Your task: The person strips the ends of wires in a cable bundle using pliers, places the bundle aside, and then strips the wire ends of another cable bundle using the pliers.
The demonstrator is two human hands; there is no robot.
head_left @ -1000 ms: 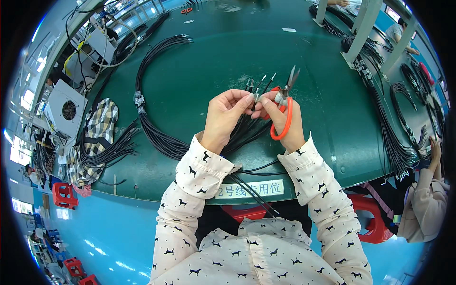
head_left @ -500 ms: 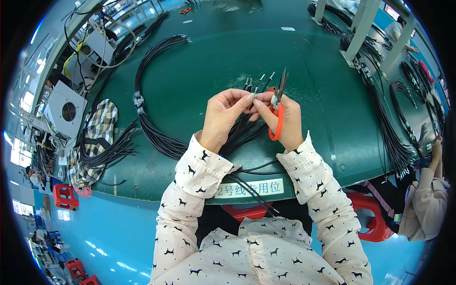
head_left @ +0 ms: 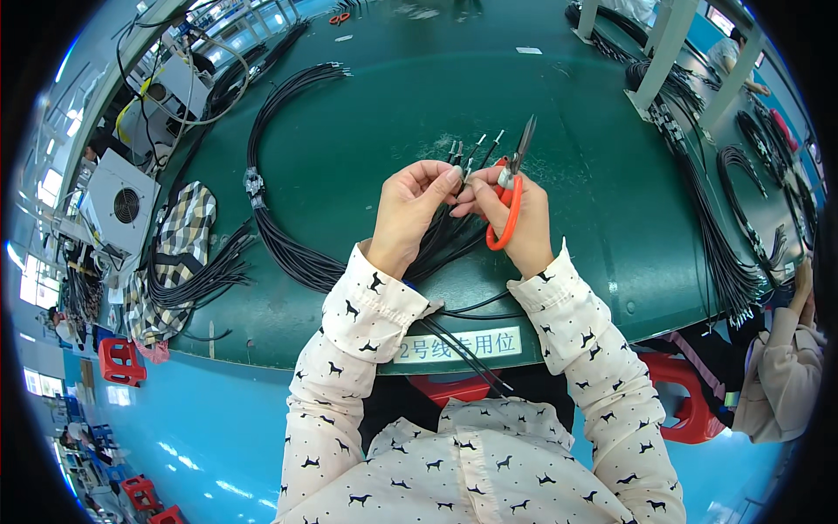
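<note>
My left hand (head_left: 408, 210) pinches the end part of a black cable (head_left: 469, 163) between thumb and forefinger. Close beside it, my right hand (head_left: 522, 214) keeps a pair of scissors (head_left: 525, 144) with orange handles in its palm, blades pointing up and away. The right thumb and forefinger are also pinched near the same cable ends; exactly what sits between these fingertips is too small to make out. Several black cables with pale stripped tips fan out beyond the fingers. Their lengths (head_left: 449, 249) run back beneath my hands over the green table (head_left: 576, 262).
A tied black cable bundle (head_left: 253, 144) curves across the left, by a checked cloth (head_left: 194, 218) and a white box with a fan (head_left: 122, 201). More cable bundles (head_left: 698, 214) lie at right beside metal posts (head_left: 668, 57). A person (head_left: 777, 384) sits at the right by a red stool (head_left: 676, 393).
My right hand has shifted slightly left, and the scissors have tilted, their tips leaning more to the right. My left hand stays nearly in place.
</note>
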